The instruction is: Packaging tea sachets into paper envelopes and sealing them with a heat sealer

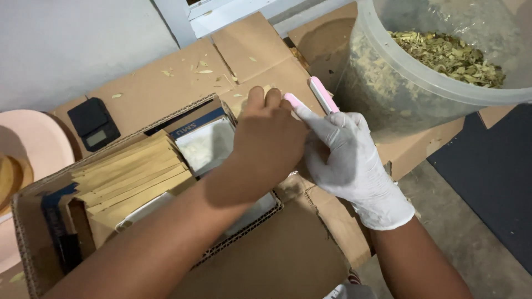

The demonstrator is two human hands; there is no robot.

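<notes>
Our bare left hand (270, 145) and gloved right hand (346, 160) both closed on pink sealer (320, 95). Pouches (130, 174) wait in box (33, 221); tub (388, 72), far right, holds leaves (451, 55).

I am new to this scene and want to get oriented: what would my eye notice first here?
First, the two hands at centre: the bare left hand and the white-gloved right hand meet on a small pink-and-white tool. At upper right stands a large translucent tub of dried leaves; at lower left, a cardboard box of brown envelopes.
</notes>
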